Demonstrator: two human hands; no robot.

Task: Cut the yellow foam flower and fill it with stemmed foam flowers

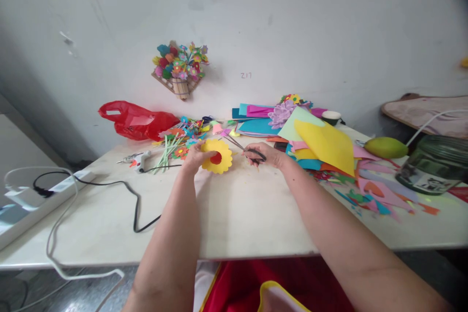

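Note:
Between the fingers of my left hand (pixel 196 157) is a yellow scalloped flower (pixel 224 155) with a red round centre (pixel 215 158), raised just above the table. My right hand (pixel 268 155) grips a pair of scissors (pixel 237 144) by its dark handles. The blades point up and left, toward the flower's right edge, and look slightly parted. Behind my left hand lie orange and multicoloured cut flowers (pixel 180 152) and a bundle of pale green strips (pixel 166 153).
A glue gun (pixel 142 160) with a black cord lies left, near a power strip (pixel 68 185). A red plastic bag (pixel 139 122) sits at the back. Coloured sheets (pixel 325 141), scraps (pixel 376 195) and a glass jar (pixel 435 163) occupy the right. A flower basket (pixel 180 73) hangs on the wall.

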